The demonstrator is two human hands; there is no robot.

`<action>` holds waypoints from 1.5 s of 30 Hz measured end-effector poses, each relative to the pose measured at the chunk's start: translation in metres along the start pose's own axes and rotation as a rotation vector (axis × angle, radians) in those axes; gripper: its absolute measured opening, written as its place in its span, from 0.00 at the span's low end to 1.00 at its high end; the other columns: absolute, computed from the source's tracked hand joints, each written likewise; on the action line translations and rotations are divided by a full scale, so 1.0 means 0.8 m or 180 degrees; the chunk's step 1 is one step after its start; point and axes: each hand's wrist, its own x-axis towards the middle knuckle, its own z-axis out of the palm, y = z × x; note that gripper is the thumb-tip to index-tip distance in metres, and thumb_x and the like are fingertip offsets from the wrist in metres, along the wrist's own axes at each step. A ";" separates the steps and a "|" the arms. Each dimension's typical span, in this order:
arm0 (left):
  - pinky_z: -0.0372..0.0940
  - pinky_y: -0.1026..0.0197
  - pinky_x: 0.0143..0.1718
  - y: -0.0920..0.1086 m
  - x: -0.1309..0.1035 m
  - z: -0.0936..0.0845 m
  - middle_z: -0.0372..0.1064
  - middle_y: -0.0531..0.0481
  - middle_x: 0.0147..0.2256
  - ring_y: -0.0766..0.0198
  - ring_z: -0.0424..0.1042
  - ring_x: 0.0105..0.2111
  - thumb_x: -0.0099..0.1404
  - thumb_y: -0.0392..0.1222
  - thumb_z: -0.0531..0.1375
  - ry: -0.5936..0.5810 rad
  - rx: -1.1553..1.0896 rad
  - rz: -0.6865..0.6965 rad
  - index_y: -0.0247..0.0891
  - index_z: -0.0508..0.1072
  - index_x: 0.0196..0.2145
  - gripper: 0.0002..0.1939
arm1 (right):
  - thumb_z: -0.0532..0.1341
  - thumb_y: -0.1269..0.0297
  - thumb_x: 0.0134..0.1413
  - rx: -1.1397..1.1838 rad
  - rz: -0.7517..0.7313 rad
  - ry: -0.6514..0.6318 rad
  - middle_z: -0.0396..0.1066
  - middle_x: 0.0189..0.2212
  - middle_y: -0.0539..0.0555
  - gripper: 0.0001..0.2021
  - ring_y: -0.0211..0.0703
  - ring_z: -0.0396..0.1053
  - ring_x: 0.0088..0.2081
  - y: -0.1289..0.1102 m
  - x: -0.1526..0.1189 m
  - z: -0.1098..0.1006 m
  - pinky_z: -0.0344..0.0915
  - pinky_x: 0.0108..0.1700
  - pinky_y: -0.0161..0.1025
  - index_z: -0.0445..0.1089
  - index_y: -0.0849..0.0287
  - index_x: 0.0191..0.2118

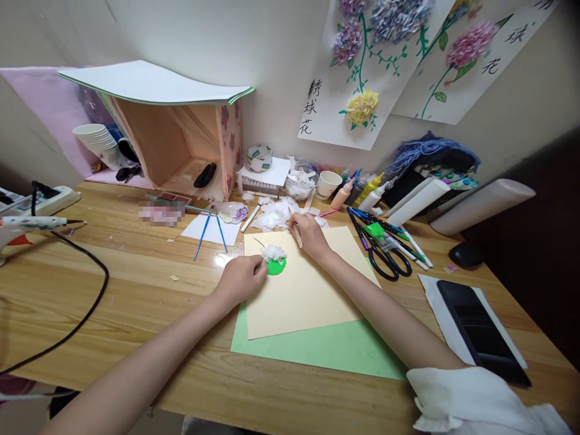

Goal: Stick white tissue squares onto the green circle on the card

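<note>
a wooden table fills the lower view. on it lies a green sheet, partly covered by a cream sheet. the left hand is curled at the cream sheet's left edge; the right hand bends over its far edge. beyond lie white paper scraps. a green disc topped with a white tuft sits over the cream sheet's far left part, beside the left hand's closed fingers; i cannot tell whether they pinch it. the right hand's fingers grip a thin stick, its tip by the scraps.
</note>
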 end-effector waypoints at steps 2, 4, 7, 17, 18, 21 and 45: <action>0.42 0.61 0.24 -0.001 -0.001 -0.001 0.64 0.50 0.18 0.64 0.60 0.20 0.61 0.40 0.49 -0.0061 0.0039 0.0078 0.39 0.61 0.17 0.15 | 0.54 0.77 0.51 -0.0027 -0.0024 0.0131 0.68 0.27 0.55 0.07 0.47 0.64 0.33 -0.002 -0.002 -0.006 0.59 0.34 0.39 0.63 0.58 0.29; 0.42 0.61 0.24 -0.003 -0.002 -0.003 0.63 0.50 0.18 0.64 0.60 0.20 0.59 0.39 0.50 -0.0135 0.0040 0.0161 0.39 0.61 0.17 0.14 | 0.55 0.76 0.51 0.0081 -0.0032 0.0336 0.69 0.28 0.55 0.06 0.46 0.65 0.34 -0.006 -0.008 -0.014 0.60 0.36 0.39 0.63 0.58 0.30; 0.44 0.62 0.24 -0.004 -0.003 -0.005 0.62 0.52 0.18 0.65 0.59 0.20 0.61 0.41 0.49 -0.0089 -0.0109 0.0174 0.39 0.60 0.17 0.15 | 0.55 0.75 0.52 0.0469 -0.0093 0.0531 0.70 0.30 0.54 0.05 0.44 0.67 0.34 -0.019 -0.024 -0.028 0.62 0.37 0.40 0.63 0.57 0.31; 0.51 0.66 0.26 0.018 -0.013 0.006 0.57 0.59 0.20 0.68 0.60 0.21 0.63 0.52 0.52 0.0136 -0.1063 0.0035 0.40 0.66 0.37 0.14 | 0.56 0.73 0.56 0.0893 -0.0714 0.0181 0.73 0.31 0.55 0.05 0.45 0.69 0.36 -0.066 -0.087 -0.028 0.67 0.37 0.43 0.64 0.56 0.33; 0.51 0.66 0.26 0.019 -0.013 0.008 0.57 0.58 0.20 0.68 0.59 0.21 0.64 0.52 0.52 0.0159 -0.1101 0.0018 0.40 0.67 0.36 0.13 | 0.56 0.74 0.56 0.0889 -0.0755 0.0174 0.73 0.31 0.55 0.05 0.45 0.69 0.36 -0.067 -0.088 -0.027 0.67 0.37 0.43 0.64 0.56 0.33; 0.51 0.66 0.25 0.016 -0.012 0.012 0.57 0.58 0.20 0.69 0.58 0.21 0.64 0.50 0.51 0.0272 -0.1253 -0.0045 0.39 0.68 0.33 0.13 | 0.56 0.73 0.56 0.0879 -0.0894 0.0244 0.73 0.30 0.55 0.05 0.45 0.69 0.36 -0.068 -0.087 -0.027 0.67 0.37 0.43 0.64 0.55 0.32; 0.48 0.65 0.25 0.020 -0.008 0.012 0.62 0.56 0.21 0.67 0.62 0.22 0.63 0.47 0.53 0.0275 -0.0381 -0.0392 0.39 0.66 0.30 0.09 | 0.45 0.69 0.63 0.0968 -0.1135 0.0091 0.67 0.21 0.54 0.15 0.40 0.60 0.25 -0.063 -0.092 -0.021 0.59 0.28 0.37 0.63 0.59 0.29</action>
